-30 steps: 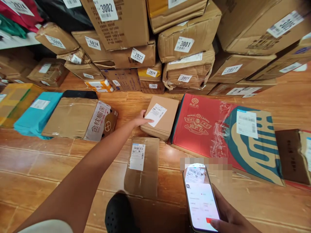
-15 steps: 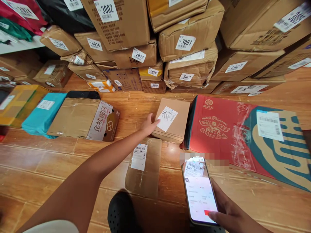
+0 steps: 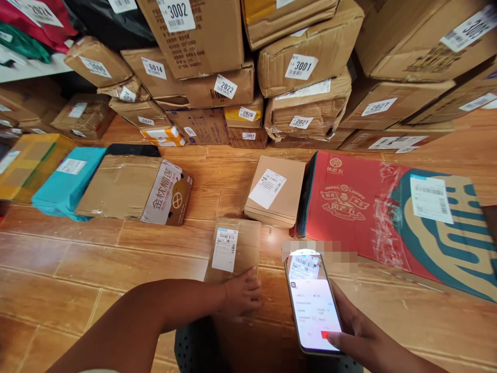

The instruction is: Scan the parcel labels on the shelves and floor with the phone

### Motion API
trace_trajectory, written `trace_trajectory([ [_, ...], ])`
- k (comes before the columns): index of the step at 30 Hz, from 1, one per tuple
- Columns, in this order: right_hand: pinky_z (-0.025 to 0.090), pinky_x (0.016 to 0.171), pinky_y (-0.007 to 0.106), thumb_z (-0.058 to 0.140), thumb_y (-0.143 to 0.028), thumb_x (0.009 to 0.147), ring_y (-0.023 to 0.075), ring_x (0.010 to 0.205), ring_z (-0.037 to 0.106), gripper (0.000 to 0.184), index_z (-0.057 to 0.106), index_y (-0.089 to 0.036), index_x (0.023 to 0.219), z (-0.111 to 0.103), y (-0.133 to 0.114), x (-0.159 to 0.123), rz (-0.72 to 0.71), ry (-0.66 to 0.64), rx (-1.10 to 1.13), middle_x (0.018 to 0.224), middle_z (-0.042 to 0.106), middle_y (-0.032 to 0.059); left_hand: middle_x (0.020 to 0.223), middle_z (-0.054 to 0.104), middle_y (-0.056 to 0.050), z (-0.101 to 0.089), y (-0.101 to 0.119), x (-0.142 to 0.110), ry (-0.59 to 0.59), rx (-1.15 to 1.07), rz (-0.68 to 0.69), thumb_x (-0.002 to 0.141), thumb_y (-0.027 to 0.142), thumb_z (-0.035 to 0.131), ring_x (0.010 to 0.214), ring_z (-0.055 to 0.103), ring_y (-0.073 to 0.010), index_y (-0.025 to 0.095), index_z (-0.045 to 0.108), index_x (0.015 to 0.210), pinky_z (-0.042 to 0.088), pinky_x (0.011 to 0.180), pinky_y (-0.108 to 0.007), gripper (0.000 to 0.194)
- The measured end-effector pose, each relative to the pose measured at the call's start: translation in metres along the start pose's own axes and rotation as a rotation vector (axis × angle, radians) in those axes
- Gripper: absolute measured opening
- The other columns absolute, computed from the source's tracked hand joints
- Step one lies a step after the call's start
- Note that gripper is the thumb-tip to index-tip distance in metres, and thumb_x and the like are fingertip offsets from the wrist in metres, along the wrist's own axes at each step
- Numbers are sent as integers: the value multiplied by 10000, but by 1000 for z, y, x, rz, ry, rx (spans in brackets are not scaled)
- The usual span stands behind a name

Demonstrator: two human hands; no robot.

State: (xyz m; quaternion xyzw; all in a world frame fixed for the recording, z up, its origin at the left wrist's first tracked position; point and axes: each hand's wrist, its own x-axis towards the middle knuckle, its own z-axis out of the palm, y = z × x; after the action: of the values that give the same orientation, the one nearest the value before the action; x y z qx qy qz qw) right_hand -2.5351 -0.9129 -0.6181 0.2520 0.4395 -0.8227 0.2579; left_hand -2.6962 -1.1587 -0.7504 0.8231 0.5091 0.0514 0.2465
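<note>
My left hand (image 3: 239, 295) rests on the near end of a brown cardboard parcel (image 3: 243, 246) on the floor, fingers apart over its top. A white shipping label (image 3: 225, 249) is stuck on that parcel. In my right hand (image 3: 351, 331) is a smartphone (image 3: 315, 311), its lit screen facing up and my thumb at a red button. A label with a barcode shows in the upper part of the screen. Beyond the parcel lies a flat tan carton (image 3: 285, 199) with its own label.
A large red and green box (image 3: 349, 212) lies to the right. On the left are a brown and white carton (image 3: 120, 186), a turquoise parcel (image 3: 66, 181) and a yellow-taped one (image 3: 33, 166). Stacked, numbered boxes (image 3: 209, 49) line the back. My dark shoe (image 3: 194, 347) is below.
My left hand has left the flat tan carton and come back toward me onto the nearer brown parcel. The smartphone has shifted slightly left and stays in my right hand.
</note>
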Motion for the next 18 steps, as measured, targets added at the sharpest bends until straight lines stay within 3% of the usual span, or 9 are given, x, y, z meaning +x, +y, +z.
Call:
trace_trajectory([
  [7, 307, 1102, 415, 706, -375, 734, 267, 1351, 379, 1053, -33, -324, 1483, 7, -3, 5, -59, 4, 36, 1515, 355, 71, 1151, 592, -147, 15, 2, -8, 121, -45, -37, 722, 405, 542, 1176, 427, -289, 122, 527, 1109, -261, 1040, -641, 479],
  [13, 334, 1078, 429, 716, -334, 722, 268, 1319, 421, 1100, -88, -349, 1473, 9, -1, 1, -68, 11, 91, 1478, 405, 64, 1080, 629, -130, 24, 6, -45, 124, -65, -37, 738, 371, 498, 1090, 501, -276, 136, 566, 1023, -235, 1050, -651, 376],
  [18, 320, 1070, 447, 716, -309, 715, 269, 1312, 417, 952, 98, -341, 1439, 8, 1, 3, -115, -6, 104, 1448, 424, 74, 1077, 642, -109, 22, 7, -69, 141, -61, -78, 746, 375, 534, 1075, 523, -264, 151, 549, 1076, -293, 1035, -610, 400],
])
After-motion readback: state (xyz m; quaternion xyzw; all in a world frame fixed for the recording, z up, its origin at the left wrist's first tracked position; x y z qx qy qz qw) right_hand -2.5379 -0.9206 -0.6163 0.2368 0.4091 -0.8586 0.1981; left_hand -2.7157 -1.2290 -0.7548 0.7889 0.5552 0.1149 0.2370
